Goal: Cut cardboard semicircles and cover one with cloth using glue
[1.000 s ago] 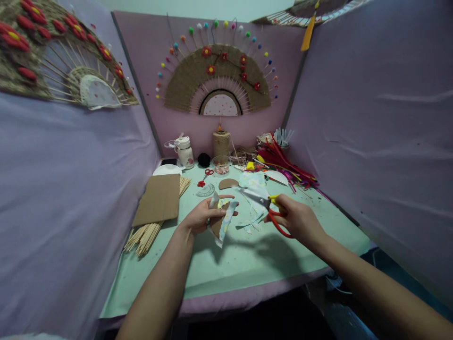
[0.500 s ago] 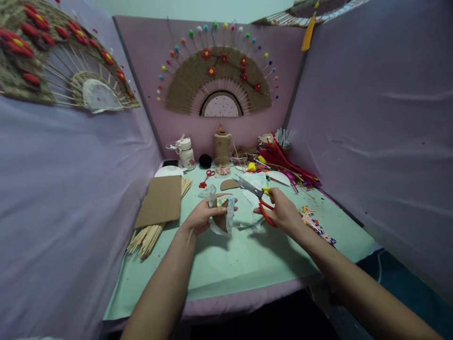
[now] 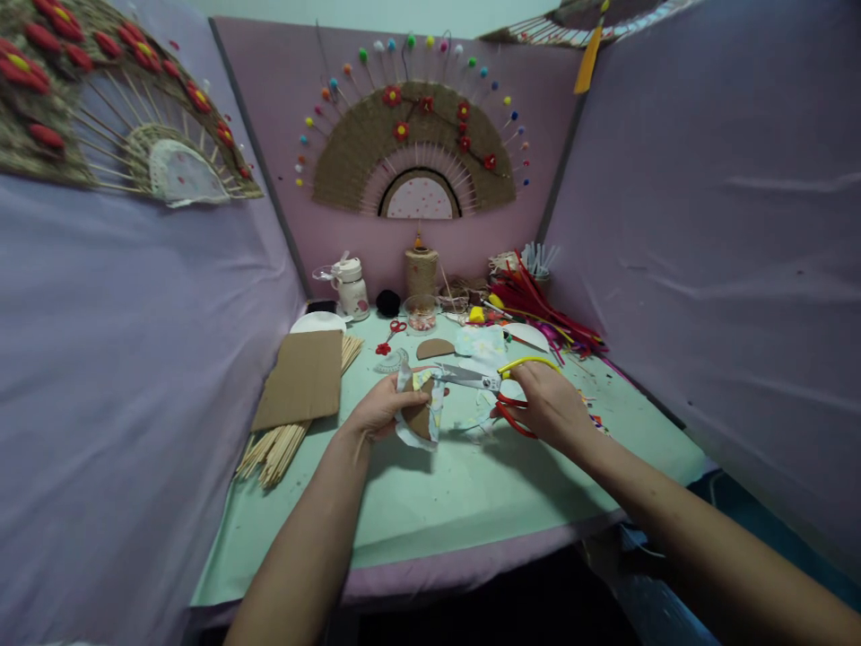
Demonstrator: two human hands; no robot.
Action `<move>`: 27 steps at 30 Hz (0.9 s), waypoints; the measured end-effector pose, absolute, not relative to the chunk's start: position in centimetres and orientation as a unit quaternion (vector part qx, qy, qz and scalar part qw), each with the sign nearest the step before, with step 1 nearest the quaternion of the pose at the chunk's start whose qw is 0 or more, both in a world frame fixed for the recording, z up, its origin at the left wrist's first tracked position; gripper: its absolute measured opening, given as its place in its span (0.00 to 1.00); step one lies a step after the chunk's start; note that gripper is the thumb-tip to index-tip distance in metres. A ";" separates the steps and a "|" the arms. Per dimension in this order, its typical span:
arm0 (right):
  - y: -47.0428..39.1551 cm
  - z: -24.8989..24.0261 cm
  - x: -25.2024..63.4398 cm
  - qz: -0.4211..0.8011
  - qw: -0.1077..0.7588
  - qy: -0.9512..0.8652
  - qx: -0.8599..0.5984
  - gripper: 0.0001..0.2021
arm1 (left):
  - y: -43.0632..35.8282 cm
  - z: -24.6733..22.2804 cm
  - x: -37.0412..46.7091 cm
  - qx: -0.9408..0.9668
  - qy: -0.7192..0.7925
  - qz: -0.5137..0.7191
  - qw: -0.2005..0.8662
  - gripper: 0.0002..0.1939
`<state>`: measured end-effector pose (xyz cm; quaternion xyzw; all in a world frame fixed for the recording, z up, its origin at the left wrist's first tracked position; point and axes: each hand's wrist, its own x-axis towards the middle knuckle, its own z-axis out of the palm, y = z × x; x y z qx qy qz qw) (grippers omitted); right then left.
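Observation:
My left hand (image 3: 387, 408) pinches a small brown cardboard piece (image 3: 418, 420) with patterned pale fabric (image 3: 437, 414) around its edges. My right hand (image 3: 542, 402) grips large scissors (image 3: 490, 383) by their yellow and red handles. The blades point left, their tips at the upper edge of the fabric in my left hand. Fabric scraps (image 3: 481, 429) lie on the table just below the scissors. Behind the blades are a patterned cloth piece (image 3: 481, 344) and a brown cardboard half-disc (image 3: 435, 348).
Cardboard sheet (image 3: 302, 377) over bamboo sticks (image 3: 282, 456) at left; small red scissors (image 3: 396, 327), a protractor (image 3: 390, 361), a bottle (image 3: 351, 289), a twine spool (image 3: 421, 271) and a bead tub (image 3: 421, 314) farther back. Red strips (image 3: 544, 305) lie back right. Decorated fans (image 3: 413, 148) hang on the walls.
My right hand has turned the large scissors, bringing the blades down and left to the fabric's upper edge. My left hand stays nearly in place. The view has shifted slightly.

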<state>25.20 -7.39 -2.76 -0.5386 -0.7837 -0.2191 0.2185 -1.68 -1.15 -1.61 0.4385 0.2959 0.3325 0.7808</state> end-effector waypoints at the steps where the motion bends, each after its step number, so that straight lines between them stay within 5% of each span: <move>1: -7.4 -2.7 25.4 -0.221 0.215 -0.786 -0.536 0.19 | -1.2 -1.6 -1.7 0.440 0.298 0.330 0.780 0.29; 8: -8.1 -1.9 26.1 -0.227 0.193 -0.806 -0.511 0.09 | -1.2 -1.9 -2.0 0.462 0.284 0.299 0.785 0.31; 16: -9.1 -2.1 26.1 -0.191 0.193 -0.793 -0.546 0.09 | -1.2 -1.9 -2.1 0.485 0.263 0.275 0.787 0.29; 27: -6.7 -1.4 24.1 0.246 0.448 -0.593 -0.622 0.25 | -1.1 -2.3 -2.1 0.461 0.238 0.312 0.796 0.26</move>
